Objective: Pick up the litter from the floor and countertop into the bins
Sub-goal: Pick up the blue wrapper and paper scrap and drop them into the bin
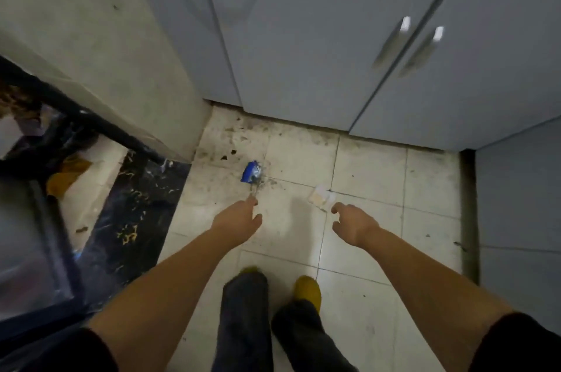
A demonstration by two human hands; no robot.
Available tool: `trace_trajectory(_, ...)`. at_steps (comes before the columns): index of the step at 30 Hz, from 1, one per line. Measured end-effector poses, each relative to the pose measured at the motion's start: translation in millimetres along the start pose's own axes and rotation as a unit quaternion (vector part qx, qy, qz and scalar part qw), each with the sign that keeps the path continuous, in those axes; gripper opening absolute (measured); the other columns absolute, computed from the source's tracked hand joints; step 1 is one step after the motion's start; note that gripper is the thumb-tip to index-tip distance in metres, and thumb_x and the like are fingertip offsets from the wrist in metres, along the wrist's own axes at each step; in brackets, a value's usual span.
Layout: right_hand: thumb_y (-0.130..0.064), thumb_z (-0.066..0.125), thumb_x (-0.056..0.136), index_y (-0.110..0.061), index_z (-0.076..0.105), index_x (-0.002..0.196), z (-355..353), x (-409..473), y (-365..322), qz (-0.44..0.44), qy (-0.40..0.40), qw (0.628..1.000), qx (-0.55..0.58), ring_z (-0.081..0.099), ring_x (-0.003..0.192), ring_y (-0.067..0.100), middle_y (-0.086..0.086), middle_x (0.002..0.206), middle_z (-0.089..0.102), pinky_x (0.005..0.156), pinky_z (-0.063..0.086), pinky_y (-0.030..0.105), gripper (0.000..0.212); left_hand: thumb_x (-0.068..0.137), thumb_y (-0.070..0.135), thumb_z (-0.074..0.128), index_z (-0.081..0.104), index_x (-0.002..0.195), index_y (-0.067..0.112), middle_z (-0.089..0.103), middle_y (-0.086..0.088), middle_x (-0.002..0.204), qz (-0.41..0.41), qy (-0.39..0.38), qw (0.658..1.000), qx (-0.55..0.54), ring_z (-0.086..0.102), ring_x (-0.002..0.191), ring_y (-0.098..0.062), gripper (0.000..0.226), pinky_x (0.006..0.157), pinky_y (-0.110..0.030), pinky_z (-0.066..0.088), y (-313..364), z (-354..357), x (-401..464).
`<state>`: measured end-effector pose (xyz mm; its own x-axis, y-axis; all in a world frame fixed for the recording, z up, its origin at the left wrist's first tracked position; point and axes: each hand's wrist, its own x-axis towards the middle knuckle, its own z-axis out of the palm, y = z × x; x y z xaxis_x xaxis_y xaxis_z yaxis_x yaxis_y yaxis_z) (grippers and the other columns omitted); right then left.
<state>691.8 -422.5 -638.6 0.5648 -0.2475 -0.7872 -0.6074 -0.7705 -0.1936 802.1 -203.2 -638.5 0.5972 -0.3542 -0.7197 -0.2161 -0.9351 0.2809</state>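
A crumpled blue and silver wrapper (251, 172) lies on the dirty white floor tiles near the corner of the cabinets. My left hand (239, 221) reaches down to it, its fingertips pinched on the wrapper's thin silvery tail. A small pale, translucent wrapper (320, 199) lies on the tiles to the right. My right hand (353, 224) hovers just right of it, fingers apart and curled, holding nothing and not touching it.
Grey cabinet doors (318, 52) with metal handles close off the far side and the right. A pale wall pillar (100, 52) stands at left. Beyond it are a black marbled threshold (136, 210), clear plastic sheeting (27, 250) and a yellow-brown scrap (68, 174). My feet (308, 289) stand below.
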Motion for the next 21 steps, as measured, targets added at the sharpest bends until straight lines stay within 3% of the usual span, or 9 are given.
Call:
trace_trajectory(6, -0.018, 0.048, 0.092, -0.020, 0.027, 0.144, 89.3, 186.4, 35.2, 0.046, 0.025, 0.998, 0.033, 0.055, 0.114, 0.036, 0.015, 0.143, 0.033, 0.090, 0.047, 0.039, 0.056, 0.096, 0.030, 0.044, 0.023, 0.147, 0.017, 0.038, -0.015, 0.146, -0.002, 0.004, 0.998, 0.068, 0.043, 0.130, -0.031, 0.057, 0.104, -0.043, 0.041, -40.2, 90.1, 202.9)
trace_trajectory(11, -0.020, 0.049, 0.092, -0.031, 0.009, 0.150, 152.5, 311.3, 55.7, 0.085, 0.090, 0.991, 0.042, 0.053, 0.119, 0.035, 0.011, 0.158, 0.009, 0.085, 0.051, 0.040, 0.071, 0.090, 0.024, 0.054, 0.008, 0.150, 0.026, 0.010, -0.015, 0.158, -0.011, 0.097, 0.990, 0.101, 0.018, 0.143, -0.035, 0.076, 0.107, -0.052, 0.038, -70.7, 145.3, 335.2)
trace_trajectory(15, -0.029, 0.053, 0.093, -0.033, 0.001, 0.150, 190.0, 382.6, 66.6, 0.105, 0.111, 0.988, 0.015, 0.062, 0.105, 0.035, 0.017, 0.154, 0.013, 0.076, 0.054, 0.038, 0.077, 0.085, 0.030, 0.064, 0.002, 0.149, 0.034, -0.006, -0.013, 0.160, -0.055, 0.157, 0.983, 0.081, 0.006, 0.146, -0.039, 0.089, 0.108, -0.059, 0.036, -97.5, 172.1, 411.2)
trace_trajectory(17, -0.024, 0.059, 0.091, -0.032, 0.012, 0.146, 200.6, 398.6, 67.1, 0.120, 0.133, 0.984, 0.013, 0.065, 0.094, 0.036, 0.020, 0.141, 0.027, 0.072, 0.055, 0.038, 0.073, 0.085, 0.026, 0.067, 0.003, 0.149, 0.034, -0.004, -0.015, 0.159, -0.084, 0.135, 0.986, 0.051, 0.013, 0.142, -0.043, 0.091, 0.103, -0.058, 0.041, -106.6, 175.6, 429.2)
trace_trajectory(21, -0.003, 0.057, 0.088, -0.013, 0.034, 0.135, 196.6, 402.6, 65.2, 0.129, 0.142, 0.980, 0.051, 0.064, 0.096, 0.040, 0.023, 0.135, 0.035, 0.082, 0.055, 0.044, 0.054, 0.086, 0.001, 0.057, 0.023, 0.146, 0.020, 0.029, -0.024, 0.142, -0.071, 0.150, 0.986, 0.013, 0.040, 0.123, -0.044, 0.071, 0.092, -0.050, 0.048, -114.3, 169.8, 433.0)
